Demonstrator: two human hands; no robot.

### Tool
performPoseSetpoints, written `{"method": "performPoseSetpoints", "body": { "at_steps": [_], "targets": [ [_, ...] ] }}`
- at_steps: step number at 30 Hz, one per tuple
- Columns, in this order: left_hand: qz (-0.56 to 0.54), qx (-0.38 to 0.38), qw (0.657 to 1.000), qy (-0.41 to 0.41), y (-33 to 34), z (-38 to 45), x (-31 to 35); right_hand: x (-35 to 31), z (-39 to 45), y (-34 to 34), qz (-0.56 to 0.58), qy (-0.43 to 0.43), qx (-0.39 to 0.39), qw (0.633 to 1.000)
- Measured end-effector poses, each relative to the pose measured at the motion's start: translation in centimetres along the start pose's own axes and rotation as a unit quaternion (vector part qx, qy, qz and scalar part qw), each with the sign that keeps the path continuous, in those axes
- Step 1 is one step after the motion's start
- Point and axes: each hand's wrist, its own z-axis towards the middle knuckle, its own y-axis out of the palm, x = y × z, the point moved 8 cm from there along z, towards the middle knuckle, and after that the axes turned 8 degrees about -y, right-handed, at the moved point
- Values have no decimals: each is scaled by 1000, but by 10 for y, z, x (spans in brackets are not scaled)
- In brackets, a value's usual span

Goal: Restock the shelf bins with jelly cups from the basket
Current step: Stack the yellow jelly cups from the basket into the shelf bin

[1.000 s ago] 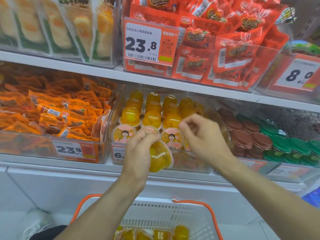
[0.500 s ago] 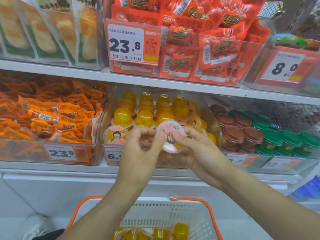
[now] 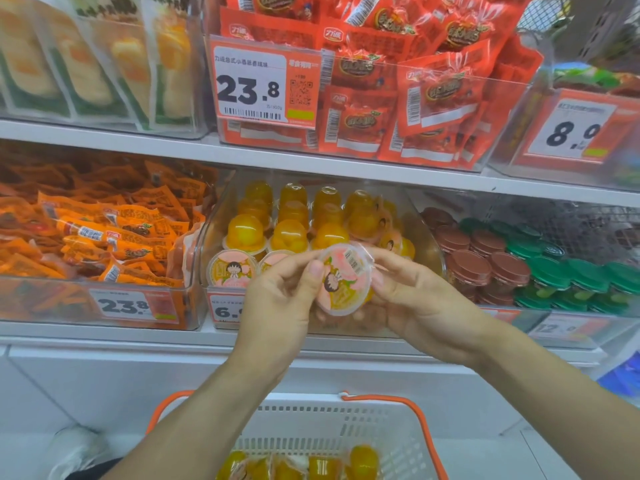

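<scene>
A yellow jelly cup (image 3: 344,280) with a pink cartoon lid is held in front of the clear shelf bin (image 3: 431,244), its lid turned toward me. My left hand (image 3: 282,294) pinches its left rim with thumb and fingers. My right hand (image 3: 412,299) grips its right side from behind. The bin holds several yellow jelly cups (image 3: 289,235), some upside down in rows and some lying lid-forward at the front. A white basket (image 3: 346,427) with orange handles sits low in view, with several jelly cups (image 3: 362,460) in it.
Orange snack packets (image 3: 114,233) fill the bin on the left. Brown and green lidded cups (image 3: 512,268) fill the bin on the right. An upper shelf (image 3: 138,143) carries red packets and price tags just above the jelly bin.
The cup passed from my left hand alone to both hands and turned lid-forward. My right hand came down from the bin onto the cup. The view moved closer to the shelf.
</scene>
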Motion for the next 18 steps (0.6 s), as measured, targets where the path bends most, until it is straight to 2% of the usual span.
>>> {"method": "performPoseSetpoints", "body": {
  "at_steps": [3, 6, 8, 11, 13, 15, 18],
  "targets": [
    [34, -2, 998, 55, 0, 0, 12, -6, 1, -3, 21, 4, 4, 1000],
    [59, -38, 995, 67, 6, -2, 14, -15, 2, -12, -15, -10, 29, 999],
    [158, -22, 983, 94, 4, -3, 14, -30, 5, -22, -42, -53, 63, 996],
    [351, -20, 924, 149, 6, -4, 13, -56, 11, -46, -139, -134, 137, 972],
    [426, -51, 890, 153, 10, -5, 3, -68, 18, -62, -287, -171, 193, 922],
    [464, -70, 869, 153, 14, -6, -6, -69, 27, -74, -424, -171, 234, 858],
    [483, -72, 859, 153, 17, -6, -10, -60, 44, -82, -588, -157, 220, 763]
  ]
}}
